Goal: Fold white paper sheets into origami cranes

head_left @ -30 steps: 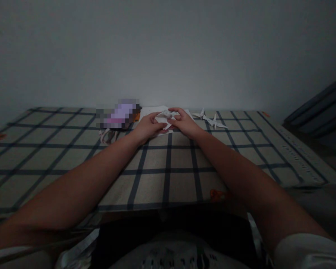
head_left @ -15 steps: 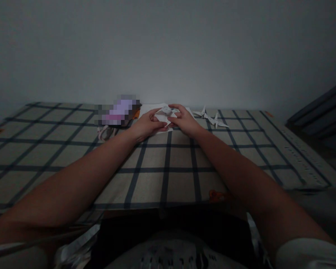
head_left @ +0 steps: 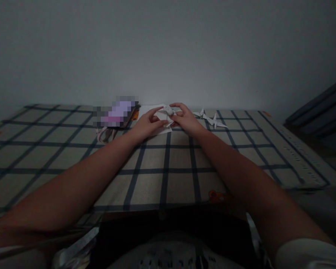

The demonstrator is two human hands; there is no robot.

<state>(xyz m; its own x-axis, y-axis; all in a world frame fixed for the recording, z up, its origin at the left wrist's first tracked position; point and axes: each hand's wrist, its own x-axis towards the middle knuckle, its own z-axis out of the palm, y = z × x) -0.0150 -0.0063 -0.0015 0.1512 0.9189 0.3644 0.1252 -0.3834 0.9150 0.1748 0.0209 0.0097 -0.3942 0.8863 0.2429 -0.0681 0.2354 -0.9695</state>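
Observation:
Between both hands is a piece of folded white paper (head_left: 168, 110), partly covered by my fingers. My left hand (head_left: 149, 122) grips its left side, thumb toward me and index finger along the far edge. From the right, my right hand (head_left: 185, 118) pinches the paper with thumb and fingers, the index finger arched over the top. Under the hands lies a flat white sheet (head_left: 148, 110) on the table. Just right of my right hand sit two folded paper cranes, a nearer one (head_left: 215, 121) and a farther one (head_left: 201, 113).
A checked cloth (head_left: 154, 186) covers the table, which meets a plain wall (head_left: 168, 48). A purple, pixelated object (head_left: 118, 112) with a pale strap (head_left: 101, 135) lies left of my left hand. Dark slanted grey shapes (head_left: 322, 112) stand at the far right.
The folded paper has shifted and turned slightly between my fingers, and its flaps now look narrower. Both hands stay on it in nearly the same place.

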